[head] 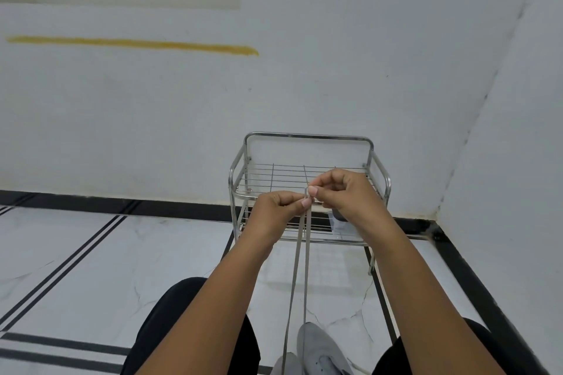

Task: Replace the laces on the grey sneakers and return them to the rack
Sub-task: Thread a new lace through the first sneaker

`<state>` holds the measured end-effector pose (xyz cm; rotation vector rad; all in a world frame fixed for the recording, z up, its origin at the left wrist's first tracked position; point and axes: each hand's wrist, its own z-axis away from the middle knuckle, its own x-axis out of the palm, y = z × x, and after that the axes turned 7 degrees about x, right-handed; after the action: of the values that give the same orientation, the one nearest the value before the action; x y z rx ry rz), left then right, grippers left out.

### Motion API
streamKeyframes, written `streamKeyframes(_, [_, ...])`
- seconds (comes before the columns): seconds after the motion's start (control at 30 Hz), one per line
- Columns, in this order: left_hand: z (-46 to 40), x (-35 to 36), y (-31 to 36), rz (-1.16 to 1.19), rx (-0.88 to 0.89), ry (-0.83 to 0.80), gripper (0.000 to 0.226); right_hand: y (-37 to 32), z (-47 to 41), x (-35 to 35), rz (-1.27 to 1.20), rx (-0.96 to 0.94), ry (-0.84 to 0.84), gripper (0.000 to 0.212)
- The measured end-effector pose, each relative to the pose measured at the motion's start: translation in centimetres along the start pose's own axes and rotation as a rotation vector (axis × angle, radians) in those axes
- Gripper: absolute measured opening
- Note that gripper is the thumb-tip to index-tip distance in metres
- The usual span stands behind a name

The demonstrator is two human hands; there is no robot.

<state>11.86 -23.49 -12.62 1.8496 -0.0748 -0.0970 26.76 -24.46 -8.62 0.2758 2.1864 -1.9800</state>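
Your grey lace runs as two taut strands from the sneaker at the bottom edge of the view up to your raised hands, where the two ends meet. That sneaker lies on the floor between your knees, toe pointing away from you; a second grey shape sits just left of it at the frame's edge, too cropped to tell more. Your left hand has its fingers curled, thumb and forefinger pinching the lace just below the tips. Your right hand is curled the same way, its thumb and forefinger pinching the lace ends right above the left hand's grip, so the two hands touch at the fingertips. Behind your hands stands the wire rack, set against the white wall near the corner; its top shelf is a bare metal grid. A dark object on the lower shelf shows partly behind your right wrist, and you cannot tell what it is. A yellow stripe crosses the wall at upper left. Black lines run across the white marble floor tiles.
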Motion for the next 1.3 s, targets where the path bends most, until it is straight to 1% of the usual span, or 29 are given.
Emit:
streamKeyframes(0.17, [-0.1,0.0,0.0,-0.076,0.009,0.007,0.01,0.0,0.0,0.1,-0.03,0.021,-0.009,0.011])
streamKeyframes(0.3, [-0.2,0.0,0.1,-0.143,0.031,0.014,0.005,0.0,0.1,0.2,-0.065,0.038,-0.018,0.01])
streamKeyframes(0.4, [-0.3,0.0,0.0,-0.187,0.052,0.019,0.006,0.0,0.1,0.0,-0.043,0.038,-0.028,0.011])
streamKeyframes(0.6, [-0.2,0.1,0.1,-0.202,0.069,0.005,0.008,-0.3,0.4,0.0,0.002,0.02,-0.013,0.007])
streamKeyframes(0.77, [0.3,0.1,-0.3,-0.169,0.013,-0.063,0.016,-0.3,0.6,0.3,-0.009,0.01,-0.017,0.016])
streamKeyframes(0.97, [0.3,0.0,-0.4,-0.178,0.002,0.011,0.014,0.2,0.1,0.2,-0.017,0.025,0.017,0.015])
streamKeyframes(1.07, [0.2,-0.1,-0.5,-0.175,-0.003,0.011,0.015,0.5,-0.4,-0.4,-0.024,0.013,0.064,0.021])
streamKeyframes(1.13, [0.2,-0.1,-0.5,-0.175,-0.005,0.01,0.014,0.5,-0.4,-0.7,-0.033,0.02,0.038,0.023])
streamKeyframes(1.3, [0.1,-0.2,-0.5,-0.173,-0.019,0.002,0.012,0.7,-0.2,-0.5,-0.006,0.035,-0.078,0.018])
